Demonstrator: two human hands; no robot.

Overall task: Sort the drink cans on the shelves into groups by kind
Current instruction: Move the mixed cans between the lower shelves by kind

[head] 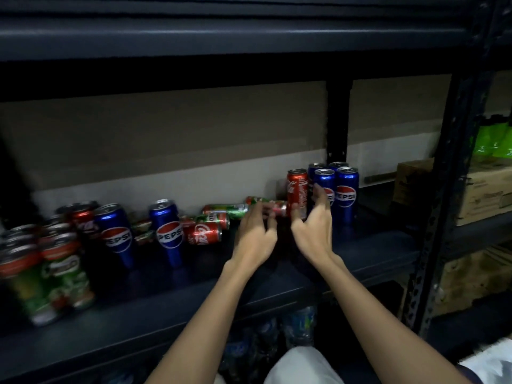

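Drink cans (pixel 169 231) lie mixed along the shelf (pixel 360 245) left of the Pepsi group (pixel 336 187); our hands (pixel 285 231), apart and holding nothing, should grasp the upright Coke can (pixel 297 189) squarely.

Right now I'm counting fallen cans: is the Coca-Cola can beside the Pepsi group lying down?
No, the Coca-Cola can stands upright left of the Pepsi group.
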